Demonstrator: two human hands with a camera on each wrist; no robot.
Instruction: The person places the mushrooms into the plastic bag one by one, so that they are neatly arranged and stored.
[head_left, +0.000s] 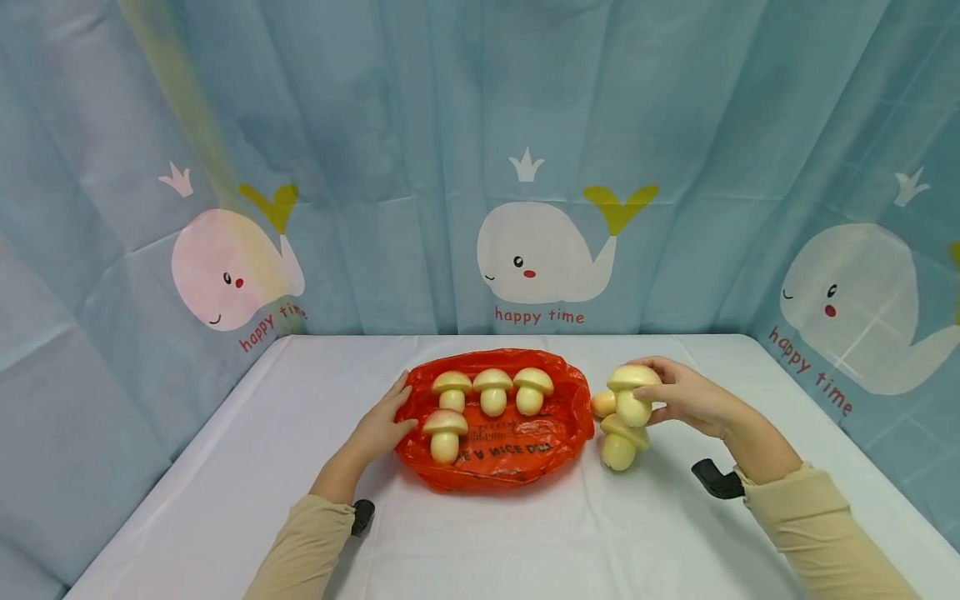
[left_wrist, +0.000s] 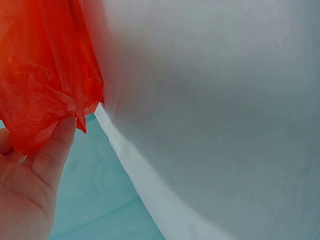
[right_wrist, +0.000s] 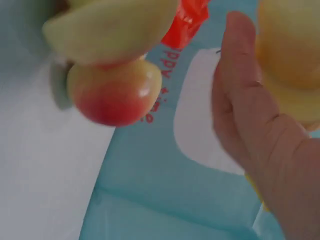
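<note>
My left hand is at the left side of a red plastic bag, its thumb and fingers spread apart and touching the plastic. In the left wrist view the thumb lies straight against the crinkled red film. The bag is opened wide, with several pale yellow toy mushrooms standing inside along its back and left. My right hand grips another toy mushroom by its cap, to the right of the bag. Below and behind that one are a toy mushroom and a partly hidden, reddish-yellow rounded piece.
A white cloth covers the table. Light blue curtains with whale prints hang around its back and sides. Black wrist mounts stick out beside both beige sleeves.
</note>
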